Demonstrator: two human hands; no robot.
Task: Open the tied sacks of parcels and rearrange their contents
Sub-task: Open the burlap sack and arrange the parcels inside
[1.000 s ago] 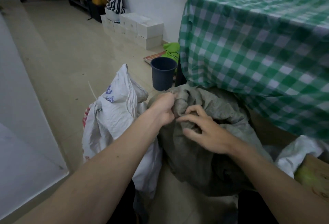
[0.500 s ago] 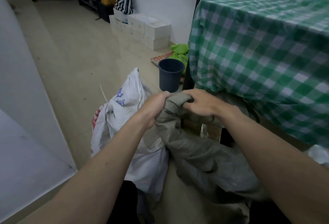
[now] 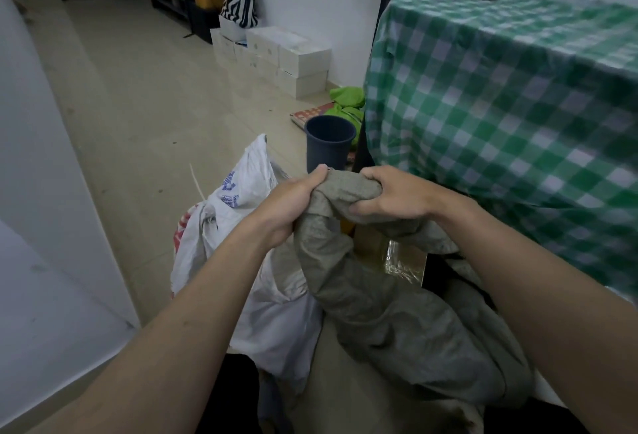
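The bunched rim of the grey sack [image 3: 397, 323] is gripped by the left hand [image 3: 286, 205] and right hand [image 3: 390, 198], fingers curled; its mouth is held upward, long axis near vertical.

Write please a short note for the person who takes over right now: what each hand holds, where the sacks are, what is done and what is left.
Left hand: grips the bunched mouth of the grey sack.
Right hand: grips the same mouth, beside the left.
Grey sack: on the floor in front of the green checked tablecloth; its mouth is parted and a shiny wrapped parcel shows inside.
White sack: to the left, touching the grey one, its neck appears tied.
Done: grey sack opened.
Left: take out and rearrange its parcels, then open the white sack.
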